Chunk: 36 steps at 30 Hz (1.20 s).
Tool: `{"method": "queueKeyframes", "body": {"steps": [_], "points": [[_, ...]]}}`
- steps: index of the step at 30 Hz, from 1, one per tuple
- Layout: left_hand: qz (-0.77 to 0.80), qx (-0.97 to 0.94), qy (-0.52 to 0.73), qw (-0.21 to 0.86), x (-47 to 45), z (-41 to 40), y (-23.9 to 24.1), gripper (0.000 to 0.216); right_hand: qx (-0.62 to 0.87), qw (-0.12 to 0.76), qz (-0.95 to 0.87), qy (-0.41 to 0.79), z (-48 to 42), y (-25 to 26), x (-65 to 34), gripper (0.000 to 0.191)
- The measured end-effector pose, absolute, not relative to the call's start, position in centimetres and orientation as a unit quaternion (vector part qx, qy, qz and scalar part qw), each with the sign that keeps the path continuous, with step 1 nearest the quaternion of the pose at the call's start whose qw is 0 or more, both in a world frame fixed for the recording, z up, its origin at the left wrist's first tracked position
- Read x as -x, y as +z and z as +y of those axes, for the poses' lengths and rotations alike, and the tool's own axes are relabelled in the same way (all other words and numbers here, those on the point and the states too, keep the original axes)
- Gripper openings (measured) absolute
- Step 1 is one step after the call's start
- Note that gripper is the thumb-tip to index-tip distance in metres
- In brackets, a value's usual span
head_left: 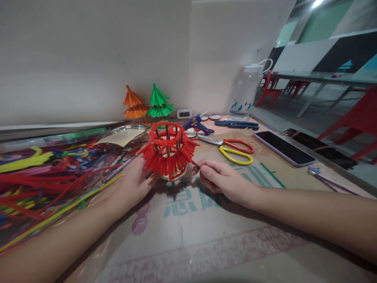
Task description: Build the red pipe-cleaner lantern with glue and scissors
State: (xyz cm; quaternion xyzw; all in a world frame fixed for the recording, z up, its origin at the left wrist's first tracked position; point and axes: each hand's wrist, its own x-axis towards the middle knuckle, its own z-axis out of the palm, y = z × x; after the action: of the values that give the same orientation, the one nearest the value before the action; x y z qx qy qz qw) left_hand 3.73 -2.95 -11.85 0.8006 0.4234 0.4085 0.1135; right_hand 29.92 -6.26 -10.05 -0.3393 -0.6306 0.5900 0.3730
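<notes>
A red pipe-cleaner pavilion model (170,157) is held up a little above the board, with a ring frame on top, dark posts inside and a fringe of red strips around it. My left hand (143,175) grips it from the left, its fingers partly hidden behind the fringe. At the fringe's right edge, my right hand (216,175) is closed in a pinch near a small dark tip; what it pinches is too small to make out. Beyond the model stand an orange pipe-cleaner tower (134,103) and a green pipe-cleaner tower (160,103).
Loose pipe cleaners (44,184) spread across the left. Scissors (235,150), a blue glue gun (198,125), pliers (236,124), a phone (284,148) and a water bottle (244,94) lie or stand right and behind. A metal plate (138,129) and small clock (184,114) are behind.
</notes>
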Motion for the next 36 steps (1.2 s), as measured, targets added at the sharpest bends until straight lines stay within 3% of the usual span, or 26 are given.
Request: {"method": "queueKeyframes", "body": {"steps": [8, 36], "points": [[0.419, -0.801, 0.41, 0.122, -4.15, -3.14, -11.15, 0.017, 0.343, 0.381, -0.625, 0.589, -6.22, -10.04, -29.81, 0.04], [0.42, -0.803, 0.402, 0.132, -3.97, -2.97, -11.4, 0.026, 0.337, 0.383, -0.622, 0.594, -6.13, -9.93, -29.79, 0.04]]}}
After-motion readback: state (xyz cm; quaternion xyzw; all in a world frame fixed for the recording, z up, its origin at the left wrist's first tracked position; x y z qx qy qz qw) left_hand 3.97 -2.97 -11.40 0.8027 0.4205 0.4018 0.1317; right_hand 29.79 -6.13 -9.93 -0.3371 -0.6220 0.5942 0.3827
